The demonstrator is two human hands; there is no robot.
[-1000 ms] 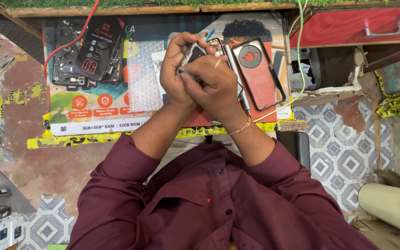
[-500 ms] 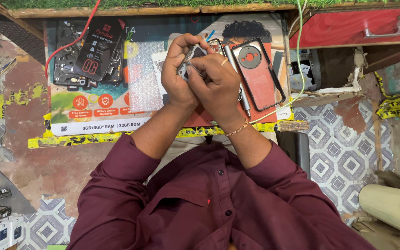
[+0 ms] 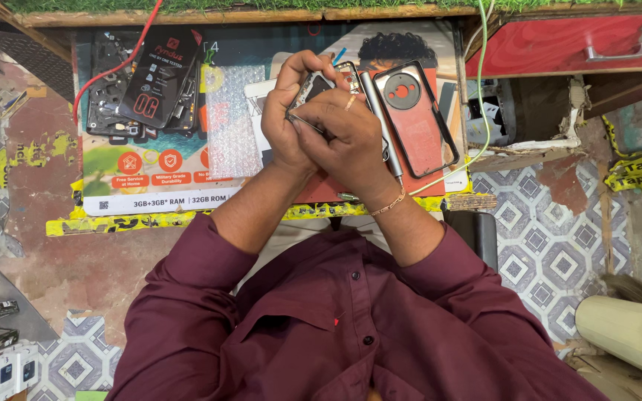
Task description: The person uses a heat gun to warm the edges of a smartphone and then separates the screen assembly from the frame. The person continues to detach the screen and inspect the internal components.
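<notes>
Over the poster-covered bench (image 3: 150, 186), both hands (image 3: 321, 126) stay clasped on the phone (image 3: 319, 83).

Two hands grip a small phone part above a cluttered repair table

The left hand (image 3: 291, 122) and right hand (image 3: 347, 137) close together around a small phone part (image 3: 313, 87) over the poster-covered table (image 3: 150, 200). Just right of the hands lie a grey screwdriver (image 3: 382, 122) and a red phone back cover (image 3: 414, 115); left of them sit bubble wrap (image 3: 233, 122) and an opened phone (image 3: 143, 82).
</notes>
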